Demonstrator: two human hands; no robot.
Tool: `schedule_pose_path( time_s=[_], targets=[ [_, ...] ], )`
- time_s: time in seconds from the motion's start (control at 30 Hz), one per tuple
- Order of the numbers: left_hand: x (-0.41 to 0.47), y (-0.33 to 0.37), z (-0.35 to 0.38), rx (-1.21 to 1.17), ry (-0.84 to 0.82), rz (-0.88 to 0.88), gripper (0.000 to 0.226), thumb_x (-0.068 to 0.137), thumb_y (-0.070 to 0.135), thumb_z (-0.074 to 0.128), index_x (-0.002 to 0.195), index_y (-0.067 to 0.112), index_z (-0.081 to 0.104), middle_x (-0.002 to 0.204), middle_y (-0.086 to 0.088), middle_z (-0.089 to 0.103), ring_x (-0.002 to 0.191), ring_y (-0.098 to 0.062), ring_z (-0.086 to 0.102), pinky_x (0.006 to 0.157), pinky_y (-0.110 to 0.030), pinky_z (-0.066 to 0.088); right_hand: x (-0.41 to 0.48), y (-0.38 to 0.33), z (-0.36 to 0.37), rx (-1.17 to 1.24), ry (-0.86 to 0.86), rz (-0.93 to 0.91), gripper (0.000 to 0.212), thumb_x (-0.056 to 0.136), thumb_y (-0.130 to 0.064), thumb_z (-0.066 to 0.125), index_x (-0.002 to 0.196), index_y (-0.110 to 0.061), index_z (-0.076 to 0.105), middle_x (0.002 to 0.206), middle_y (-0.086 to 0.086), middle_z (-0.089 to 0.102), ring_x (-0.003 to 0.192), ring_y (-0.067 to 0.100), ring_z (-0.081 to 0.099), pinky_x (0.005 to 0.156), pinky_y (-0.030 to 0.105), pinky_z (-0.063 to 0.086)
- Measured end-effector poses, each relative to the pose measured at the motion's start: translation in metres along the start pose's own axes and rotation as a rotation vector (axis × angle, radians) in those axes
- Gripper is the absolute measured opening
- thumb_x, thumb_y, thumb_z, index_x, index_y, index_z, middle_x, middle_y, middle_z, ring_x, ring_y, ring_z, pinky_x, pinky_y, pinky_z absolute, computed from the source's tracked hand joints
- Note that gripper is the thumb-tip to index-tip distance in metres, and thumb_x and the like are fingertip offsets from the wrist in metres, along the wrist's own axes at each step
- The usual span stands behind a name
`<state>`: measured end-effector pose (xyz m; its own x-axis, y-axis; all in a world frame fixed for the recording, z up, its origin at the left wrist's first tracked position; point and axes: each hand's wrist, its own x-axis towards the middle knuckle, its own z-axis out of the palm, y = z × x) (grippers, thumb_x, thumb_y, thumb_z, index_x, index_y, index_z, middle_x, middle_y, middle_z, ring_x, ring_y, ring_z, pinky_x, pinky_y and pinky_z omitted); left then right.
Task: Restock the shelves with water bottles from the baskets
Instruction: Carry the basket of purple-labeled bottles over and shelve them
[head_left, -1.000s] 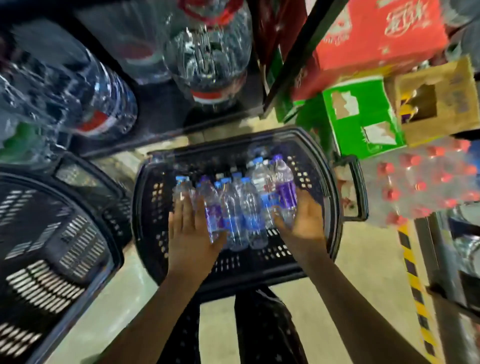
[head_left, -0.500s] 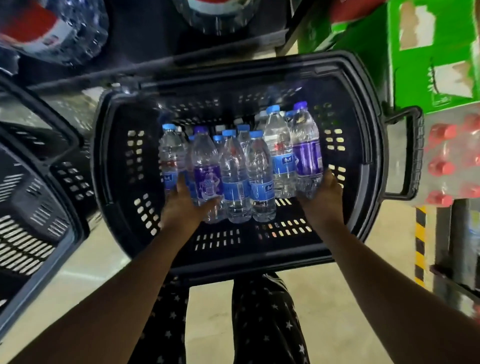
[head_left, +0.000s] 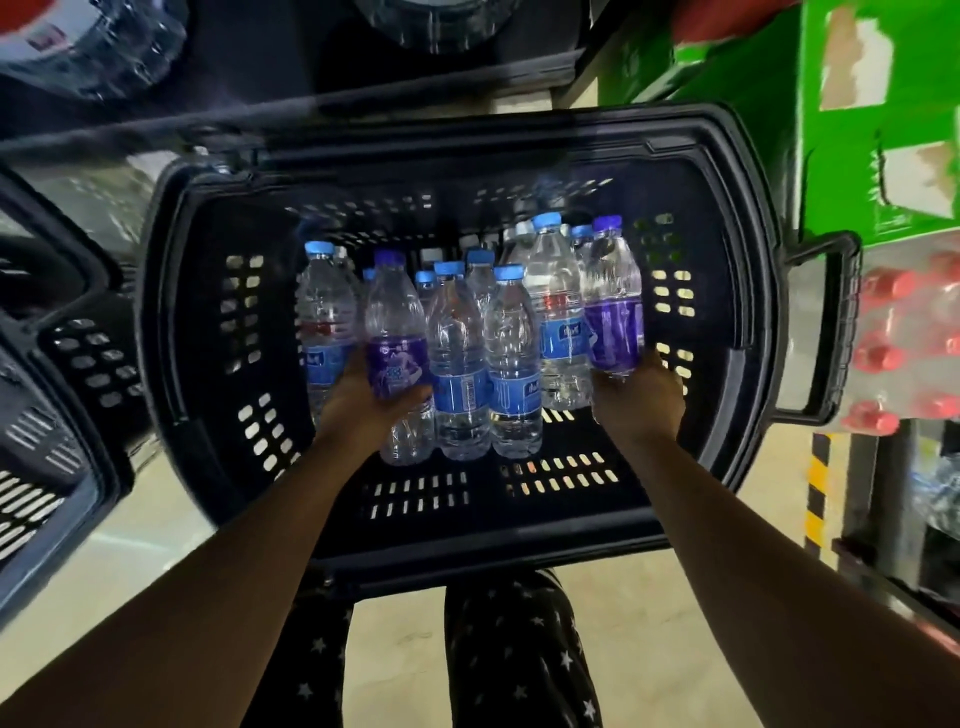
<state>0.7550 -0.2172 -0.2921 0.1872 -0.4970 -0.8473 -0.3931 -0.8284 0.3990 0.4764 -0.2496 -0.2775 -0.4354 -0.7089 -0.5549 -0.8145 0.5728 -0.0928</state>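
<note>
Head view: since a second ago both hands have closed in. The left hand (head_left: 371, 402) grasps a purple-label bottle (head_left: 397, 358); the right hand (head_left: 636, 400) grasps another (head_left: 613, 317), both inside the basket (head_left: 197, 332). Lifting comes next, probably.

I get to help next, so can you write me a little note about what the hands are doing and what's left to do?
Left hand: gripping the purple-label bottle at the left of the bunch.
Right hand: gripping the purple-label bottle on the right.
The water bottles stand bunched between both hands inside the black basket, which sits on the floor by the shelves.
Done: bottles gathered together.
Left: lift them out and put them on the shelf. None of this bunch is shelved yet.
</note>
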Motion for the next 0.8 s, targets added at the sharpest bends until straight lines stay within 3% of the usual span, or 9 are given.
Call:
schedule_pose_path(
  time_s=[0.1, 0.17, 0.23, 0.33, 0.4, 0.47, 0.6, 0.7, 0.8],
  targets=[
    [-0.013, 0.009, -0.011, -0.040, -0.047, -0.004, 0.049, 0.079, 0.029, 0.077, 0.120, 0.022, 0.051, 0.098, 0.009, 0.063, 0.086, -0.010, 0.063, 0.075, -0.021, 0.048, -0.010, -0.005, -0.023, 0.341, -0.146, 0.095, 0.022, 0.087, -0.032, 0.068, 0.103, -0.018, 0.063, 0.082, -0.004, 0.066, 0.073, 0.013, 0.063, 0.063, 0.024, 0.048],
    [-0.024, 0.012, -0.021, -0.073, -0.081, -0.001, 0.040, 0.083, 0.027, 0.073, 0.117, 0.023, 0.054, 0.090, 0.017, 0.060, 0.079, 0.003, 0.057, 0.067, -0.012, 0.043, -0.017, -0.007, -0.039, 0.627, -0.362, 0.166, 0.023, 0.087, -0.026, 0.067, 0.108, -0.015, 0.064, 0.096, -0.001, 0.068, 0.088, 0.016, 0.063, 0.073, 0.025, 0.045],
    [-0.034, 0.013, -0.029, -0.114, -0.106, -0.003, 0.039, 0.083, 0.028, 0.074, 0.118, 0.023, 0.057, 0.093, 0.017, 0.062, 0.083, 0.004, 0.058, 0.075, -0.017, 0.046, -0.026, -0.006, -0.045, 0.849, -0.574, 0.194, 0.033, 0.084, -0.024, 0.066, 0.114, -0.011, 0.062, 0.111, 0.007, 0.069, 0.104, 0.024, 0.064, 0.090, 0.041, 0.050],
    [-0.044, 0.014, -0.037, -0.177, -0.132, -0.024, 0.040, 0.079, 0.030, 0.078, 0.114, 0.024, 0.060, 0.101, 0.011, 0.067, 0.093, -0.004, 0.062, 0.082, -0.022, 0.047, -0.037, -0.012, -0.030, 1.027, -0.744, 0.250, 0.053, 0.083, -0.011, 0.067, 0.132, -0.013, 0.048, 0.123, 0.013, 0.064, 0.101, 0.027, 0.067, 0.078, 0.037, 0.059],
    [-0.047, 0.013, -0.038, -0.221, -0.168, -0.028, 0.024, 0.085, 0.023, 0.072, 0.105, 0.030, 0.061, 0.100, 0.012, 0.068, 0.093, -0.003, 0.063, 0.084, -0.023, 0.047, -0.044, -0.019, -0.015, 1.113, -0.828, 0.286, 0.066, 0.076, -0.007, 0.073, 0.135, -0.017, 0.044, 0.124, 0.014, 0.064, 0.107, 0.034, 0.065, 0.084, 0.045, 0.056],
    [-0.045, 0.012, -0.038, -0.259, -0.203, -0.051, 0.020, 0.082, 0.025, 0.071, 0.099, 0.033, 0.064, 0.100, 0.010, 0.071, 0.096, -0.009, 0.065, 0.092, -0.032, 0.048, -0.049, -0.026, 0.001, 1.170, -0.850, 0.305, 0.068, 0.075, -0.010, 0.070, 0.137, -0.016, 0.043, 0.127, 0.015, 0.062, 0.112, 0.035, 0.062, 0.091, 0.052, 0.051],
    [-0.038, 0.011, -0.036, -0.363, -0.317, -0.114, 0.036, 0.058, 0.045, 0.069, 0.094, 0.041, 0.069, 0.109, 0.003, 0.071, 0.108, -0.023, 0.063, 0.099, -0.050, 0.046, -0.054, -0.035, 0.023, 1.323, -0.747, 0.394, 0.055, 0.072, -0.014, 0.062, 0.124, -0.018, 0.045, 0.125, 0.014, 0.063, 0.113, 0.036, 0.060, 0.090, 0.049, 0.051],
    [-0.035, 0.004, -0.029, -0.416, -0.320, -0.132, 0.020, 0.086, 0.023, 0.062, 0.103, 0.031, 0.060, 0.102, 0.007, 0.064, 0.086, 0.000, 0.068, 0.071, -0.019, 0.056, -0.056, -0.040, 0.031, 1.337, -0.679, 0.439, 0.066, 0.063, -0.022, 0.068, 0.125, -0.013, 0.048, 0.116, 0.014, 0.062, 0.103, 0.033, 0.060, 0.096, 0.057, 0.044],
    [-0.046, 0.017, -0.026, -0.420, -0.309, -0.097, 0.032, 0.088, 0.017, 0.062, 0.115, 0.032, 0.052, 0.099, 0.018, 0.056, 0.093, 0.001, 0.063, 0.058, -0.015, 0.047, -0.057, -0.046, 0.029, 1.230, -0.583, 0.420, 0.062, 0.067, -0.024, 0.067, 0.127, -0.010, 0.053, 0.104, 0.013, 0.063, 0.079, 0.025, 0.059, 0.064, 0.033, 0.056]
  ],
)
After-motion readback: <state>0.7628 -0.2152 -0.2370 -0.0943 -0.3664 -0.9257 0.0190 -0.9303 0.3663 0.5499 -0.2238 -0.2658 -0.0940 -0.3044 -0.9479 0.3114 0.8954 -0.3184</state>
